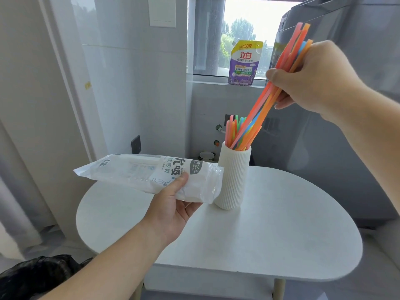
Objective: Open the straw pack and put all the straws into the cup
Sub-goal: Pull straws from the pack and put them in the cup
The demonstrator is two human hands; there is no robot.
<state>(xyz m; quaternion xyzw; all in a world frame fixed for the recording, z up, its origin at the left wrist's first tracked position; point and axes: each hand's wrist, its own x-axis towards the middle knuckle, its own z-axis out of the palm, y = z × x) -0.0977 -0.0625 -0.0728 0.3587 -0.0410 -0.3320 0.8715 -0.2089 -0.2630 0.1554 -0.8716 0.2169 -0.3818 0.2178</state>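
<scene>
Low in the frame, rising from the bottom edge toward the centre: left hand point(173, 210), thumb on top and fingers curled beneath, gripping the straw pack point(140, 174) near its crumpled right end. Pack held roughly level above the table point(281, 234), that end just beside the cup point(232, 180), perhaps touching its ribbed wall; cannot tell. Flat and slack in look, white film, nothing coloured visible inside, though masked in part by print.

Upper right: right hand point(311, 81) clenched round a bundle of straws point(263, 105), gripped in its upper half, slanting down and left, lower tips already within the cup mouth among other straws point(232, 126) standing there.

Judged for handling: very light, thin, smooth and springy, so likely to fan out or slide if released too high; best kept bunched and let go only once well down inside. Tall, narrow cup, possibly easy to tip under sideways push. Soft, slippery film, best pinched at the sealed end for shaking out any remainder.

Upper centre, on the sill: purple detergent pouch point(244, 63). Lower left corner: black bag point(36, 276).
</scene>
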